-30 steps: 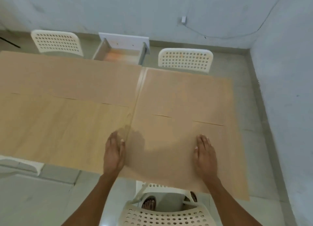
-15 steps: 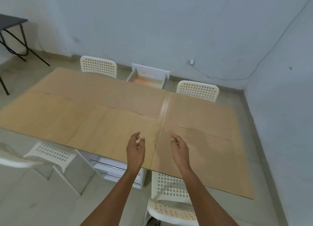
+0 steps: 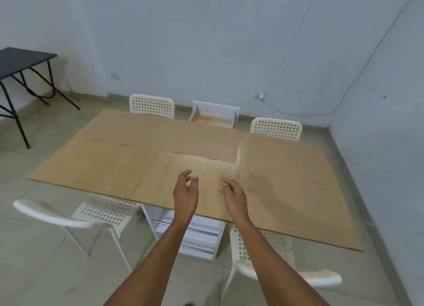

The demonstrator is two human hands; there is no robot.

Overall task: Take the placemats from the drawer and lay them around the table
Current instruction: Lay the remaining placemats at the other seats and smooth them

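Your left hand (image 3: 186, 192) and right hand (image 3: 232, 194) hover empty, fingers loosely spread, over the counter (image 3: 96, 168). Open drawer (image 3: 212, 118) lies well beyond them.

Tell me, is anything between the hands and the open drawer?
Yes. The whole table lies between both hands and the open drawer on its far side. Nothing stands on it.

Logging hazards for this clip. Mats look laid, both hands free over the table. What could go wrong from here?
1. The drawer at the far side stands pulled out between two chairs; someone walking round could knock it.
2. The placemats lie edge to edge and match the table's colour. A sleeve or arm sweeping back might shift one out of line.
3. The left hand and right hand hover empty above the near edge; a mat overhanging there could be dragged off.
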